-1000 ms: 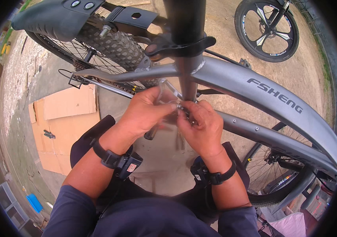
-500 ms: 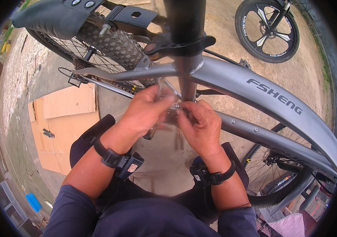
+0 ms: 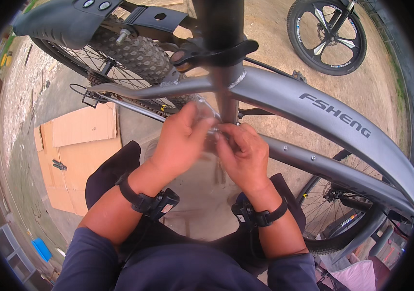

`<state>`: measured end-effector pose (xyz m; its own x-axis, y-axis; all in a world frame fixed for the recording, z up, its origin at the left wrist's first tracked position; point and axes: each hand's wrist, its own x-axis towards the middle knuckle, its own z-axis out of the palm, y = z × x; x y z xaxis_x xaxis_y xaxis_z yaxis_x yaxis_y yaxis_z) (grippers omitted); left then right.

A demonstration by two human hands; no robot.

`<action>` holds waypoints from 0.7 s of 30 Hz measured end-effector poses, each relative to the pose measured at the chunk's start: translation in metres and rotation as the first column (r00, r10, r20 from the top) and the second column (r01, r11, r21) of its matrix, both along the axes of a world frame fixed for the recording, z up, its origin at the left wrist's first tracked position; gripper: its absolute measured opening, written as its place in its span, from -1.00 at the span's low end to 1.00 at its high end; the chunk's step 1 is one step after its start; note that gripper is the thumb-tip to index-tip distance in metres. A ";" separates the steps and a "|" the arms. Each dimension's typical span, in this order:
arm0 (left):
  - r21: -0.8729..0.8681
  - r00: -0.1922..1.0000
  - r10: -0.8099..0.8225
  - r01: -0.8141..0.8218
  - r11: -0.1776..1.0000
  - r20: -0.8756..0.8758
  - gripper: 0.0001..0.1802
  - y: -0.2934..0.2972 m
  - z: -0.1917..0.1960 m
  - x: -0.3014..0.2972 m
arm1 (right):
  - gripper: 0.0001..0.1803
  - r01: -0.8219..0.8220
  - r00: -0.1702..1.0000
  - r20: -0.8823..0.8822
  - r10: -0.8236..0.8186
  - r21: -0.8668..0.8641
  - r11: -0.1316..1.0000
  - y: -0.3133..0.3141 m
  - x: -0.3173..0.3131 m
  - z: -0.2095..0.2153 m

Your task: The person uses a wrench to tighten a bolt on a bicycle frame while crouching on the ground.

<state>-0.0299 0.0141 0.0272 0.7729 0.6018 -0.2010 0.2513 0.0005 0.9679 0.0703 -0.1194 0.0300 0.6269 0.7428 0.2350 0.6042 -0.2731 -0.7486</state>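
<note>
Tan, worn ground (image 3: 270,29) spreads behind a grey bicycle frame (image 3: 284,92) as a person in dark sleeves holds both bare hands close together just left of its seat tube (image 3: 227,104), below a black clamp lever (image 3: 216,56) in the head view. Thumb and forefinger of the right hand (image 3: 243,150) pinch a small shiny part (image 3: 214,130), which sits between the two hands; the left hand (image 3: 180,140) is blurred, and whether it grips anything cannot be told. At upper left, a black mudguard (image 3: 59,24) shows beside a knobbly tyre (image 3: 134,56). Flat cardboard (image 3: 81,160) bearing a dark hand tool (image 3: 59,165) lies at left, while a broad-spoked wheel (image 3: 327,39) appears at upper right
</note>
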 end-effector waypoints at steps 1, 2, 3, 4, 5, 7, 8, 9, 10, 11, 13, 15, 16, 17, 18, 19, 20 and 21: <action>0.085 1.000 -0.007 0.008 0.996 -0.021 -0.88 -0.001 0.004 -0.001 | -0.83 0.005 1.000 -0.002 -0.005 0.002 1.000 0.000 0.000 0.000; 0.169 0.999 -0.011 0.019 0.985 -0.043 -0.84 -0.003 0.010 -0.002 | -0.83 0.011 1.000 -0.005 -0.011 0.004 1.000 0.000 0.000 -0.001; 0.251 0.998 -0.015 0.031 0.968 -0.065 -0.80 -0.004 0.014 -0.003 | -0.83 0.016 1.000 -0.016 -0.016 0.010 1.000 0.000 0.001 -0.002; 0.337 0.999 -0.035 0.046 0.940 -0.040 -0.85 -0.004 0.012 -0.005 | -0.84 0.018 0.999 -0.027 -0.018 0.017 1.000 0.000 0.000 -0.003; 0.421 0.998 -0.057 0.059 0.905 -0.017 -0.89 -0.003 0.009 -0.007 | -0.84 0.022 0.999 -0.039 -0.021 0.024 0.999 0.000 -0.001 -0.004; 0.547 0.996 -0.094 0.084 0.833 -0.010 -0.92 -0.002 0.008 -0.011 | -0.84 0.023 0.999 -0.028 -0.022 0.021 1.000 0.000 0.000 -0.002; 0.592 0.994 -0.105 0.100 0.800 -0.026 -0.92 -0.001 0.010 -0.012 | -0.84 0.024 0.999 -0.022 -0.024 0.020 1.000 0.000 0.000 -0.001; 0.634 0.992 -0.115 0.115 0.765 -0.042 -0.91 -0.001 0.011 -0.012 | -0.84 0.023 0.999 -0.038 -0.022 0.031 0.999 -0.001 0.000 -0.001; 0.640 0.993 -0.120 0.107 0.761 -0.023 -0.91 -0.001 0.011 -0.012 | -0.85 0.024 0.998 -0.056 -0.021 0.041 0.999 -0.001 -0.001 -0.003; 0.646 0.992 -0.125 0.098 0.757 -0.004 -0.91 -0.002 0.011 -0.012 | -0.85 0.025 0.997 -0.073 -0.022 0.050 0.998 -0.002 -0.001 -0.003; 0.659 0.990 -0.137 0.092 0.746 0.017 -0.91 -0.002 0.012 -0.012 | -0.86 0.046 0.996 -0.079 -0.040 0.065 0.997 -0.002 0.000 -0.001; 0.674 0.989 -0.149 0.096 0.732 0.022 -0.90 -0.002 0.015 -0.014 | -0.86 0.078 0.994 -0.087 -0.071 0.077 0.994 -0.003 0.001 0.000; 0.682 0.987 -0.159 0.100 0.724 0.025 -0.90 -0.002 0.016 -0.015 | -0.87 0.100 0.991 -0.093 -0.092 0.079 0.992 -0.004 0.003 -0.001; 0.690 0.985 -0.169 0.103 0.716 0.028 -0.89 -0.001 0.017 -0.015 | -0.87 0.121 0.989 -0.099 -0.113 0.081 0.989 -0.005 0.004 -0.001; 0.698 0.984 -0.178 0.106 0.708 0.031 -0.88 -0.001 0.017 -0.016 | -0.90 0.118 0.990 -0.091 -0.110 0.090 0.989 -0.006 0.006 -0.002; 0.704 0.983 -0.182 0.107 0.703 0.033 -0.87 -0.002 0.017 -0.017 | -0.92 0.112 0.991 -0.083 -0.104 0.100 0.989 -0.006 0.008 -0.002; 0.709 0.982 -0.187 0.108 0.697 0.034 -0.86 -0.002 0.017 -0.018 | -0.94 0.106 0.992 -0.075 -0.098 0.110 0.988 -0.006 0.008 -0.003; 0.714 0.981 -0.191 0.108 0.692 0.036 -0.85 -0.002 0.017 -0.018 | -0.94 0.105 0.990 -0.110 -0.093 0.111 0.988 -0.006 0.008 -0.003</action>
